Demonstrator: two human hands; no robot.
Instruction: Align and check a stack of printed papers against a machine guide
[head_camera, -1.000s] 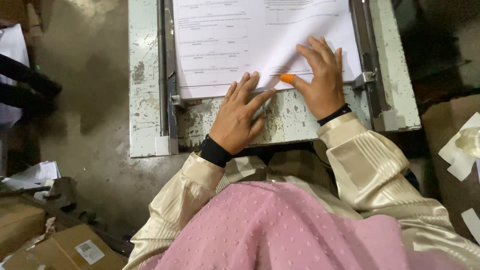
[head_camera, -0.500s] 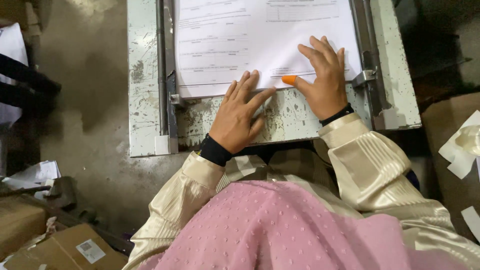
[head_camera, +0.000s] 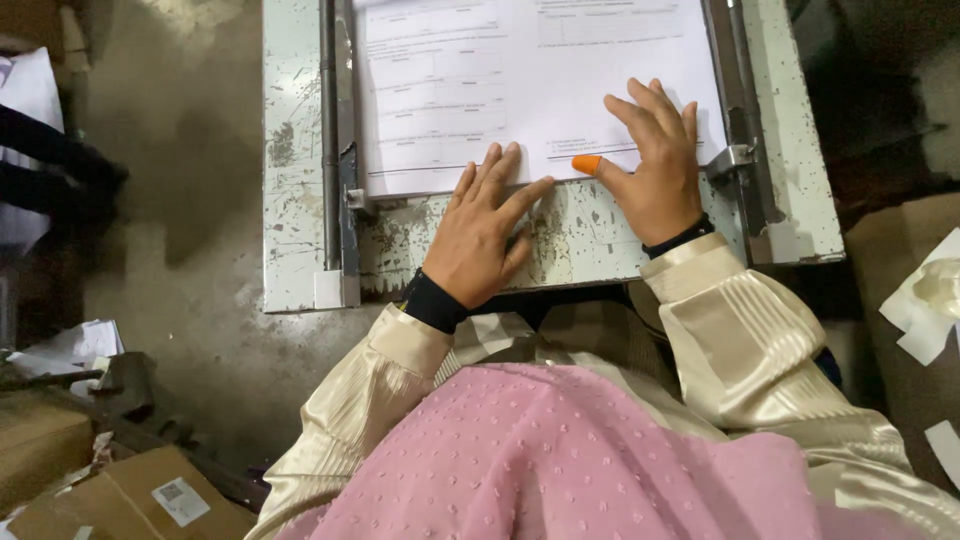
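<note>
Head view: paper stack (head_camera: 520, 80) lies on worn counter (head_camera: 600, 235), squared between metal side guides. Left hand (head_camera: 480, 235) at stack's near edge, right hand (head_camera: 655, 170) on near right corner; fingers spread flat, pinning sheets, gripping nothing. Orange thumb cover (head_camera: 587, 163) likely for traction.

A grey, dirty concrete floor (head_camera: 190, 150); brown cardboard boxes (head_camera: 130, 500) sit low on the left; white paper scraps (head_camera: 925, 300) lie on the right; the light is dim.
</note>
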